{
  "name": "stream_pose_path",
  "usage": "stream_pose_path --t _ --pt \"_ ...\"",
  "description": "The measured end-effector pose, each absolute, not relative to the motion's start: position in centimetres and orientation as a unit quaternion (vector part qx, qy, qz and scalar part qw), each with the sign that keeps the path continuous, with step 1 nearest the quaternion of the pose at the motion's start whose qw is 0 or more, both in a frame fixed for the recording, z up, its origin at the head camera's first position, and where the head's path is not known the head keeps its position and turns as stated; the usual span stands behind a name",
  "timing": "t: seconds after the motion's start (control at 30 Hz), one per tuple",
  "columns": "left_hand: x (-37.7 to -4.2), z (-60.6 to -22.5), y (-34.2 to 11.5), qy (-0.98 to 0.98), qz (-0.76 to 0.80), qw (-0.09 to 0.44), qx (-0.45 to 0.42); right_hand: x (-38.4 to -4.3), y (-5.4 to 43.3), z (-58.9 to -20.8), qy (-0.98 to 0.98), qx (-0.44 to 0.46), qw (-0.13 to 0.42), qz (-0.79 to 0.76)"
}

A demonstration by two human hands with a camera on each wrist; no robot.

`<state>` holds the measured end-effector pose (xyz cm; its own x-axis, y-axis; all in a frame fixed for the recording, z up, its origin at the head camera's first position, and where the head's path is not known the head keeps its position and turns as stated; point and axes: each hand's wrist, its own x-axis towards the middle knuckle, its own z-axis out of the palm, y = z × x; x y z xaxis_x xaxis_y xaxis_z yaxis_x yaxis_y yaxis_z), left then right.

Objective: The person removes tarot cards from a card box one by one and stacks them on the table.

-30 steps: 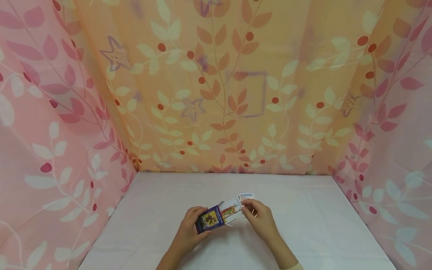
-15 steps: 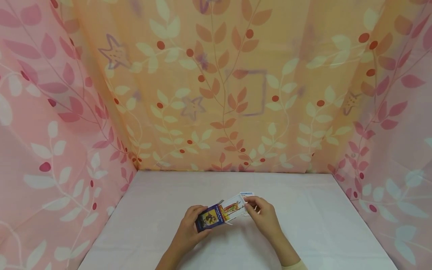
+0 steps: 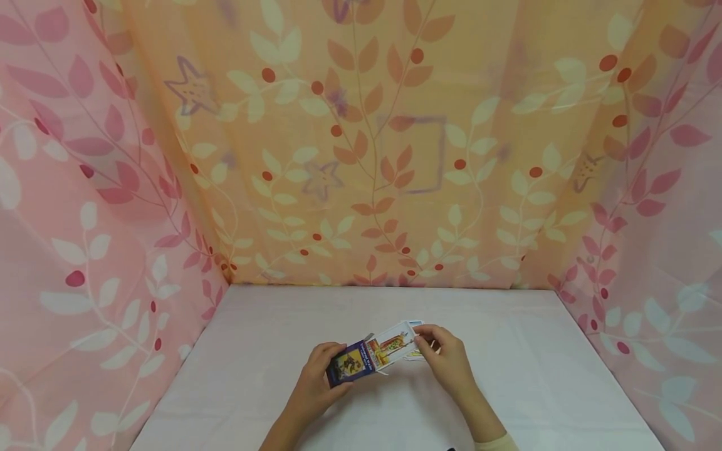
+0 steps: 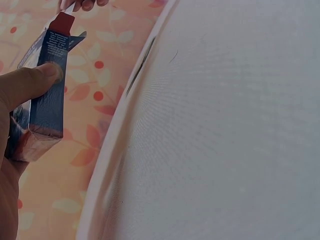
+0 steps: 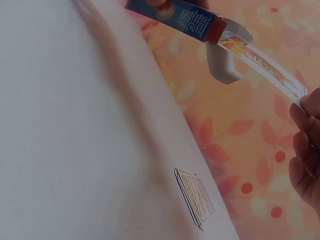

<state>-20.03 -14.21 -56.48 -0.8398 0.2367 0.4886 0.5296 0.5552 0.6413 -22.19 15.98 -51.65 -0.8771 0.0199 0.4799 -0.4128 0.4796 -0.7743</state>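
Observation:
My left hand (image 3: 316, 382) grips a dark blue card box (image 3: 348, 364) with a yellow picture on its front, tilted up toward the right. In the left wrist view the thumb (image 4: 42, 80) presses on the side of the box. Illustrated picture cards (image 3: 392, 344) stick well out of the box's opened end. Their outer end is pinched between thumb and fingers of my right hand (image 3: 448, 363). How many cards it holds, I cannot tell. An unfolded white flap (image 5: 222, 65) hangs by the opening. Behind the right hand, a small stack of cards (image 5: 195, 200) lies on the table.
The table (image 3: 271, 326) has a white cover. A leaf-patterned orange curtain (image 3: 372, 156) closes off the back, and pink curtains stand at the left (image 3: 101, 207) and right (image 3: 665, 250).
The right hand has moved a little to the right, and the pinched cards now stick farther out of the box. My left hand and the box stay nearly where they were.

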Motion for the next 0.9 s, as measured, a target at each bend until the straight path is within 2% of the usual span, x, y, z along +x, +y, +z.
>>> stream_pose_path --t 0.27,0.53,0.9 --pt "-20.1 -56.5 -14.2 -0.867 -0.426 0.161 -0.204 -22.4 16.6 -51.4 -0.832 0.121 0.237 0.487" --pt "-20.1 -56.7 -14.2 -0.869 -0.424 0.158 -0.203 -22.9 17.7 -51.4 -0.837 0.107 0.227 0.486" --pt "-20.2 -56.7 -14.3 -0.870 -0.427 0.150 -0.196 -24.8 19.6 -51.0 -0.835 0.127 0.246 0.475"
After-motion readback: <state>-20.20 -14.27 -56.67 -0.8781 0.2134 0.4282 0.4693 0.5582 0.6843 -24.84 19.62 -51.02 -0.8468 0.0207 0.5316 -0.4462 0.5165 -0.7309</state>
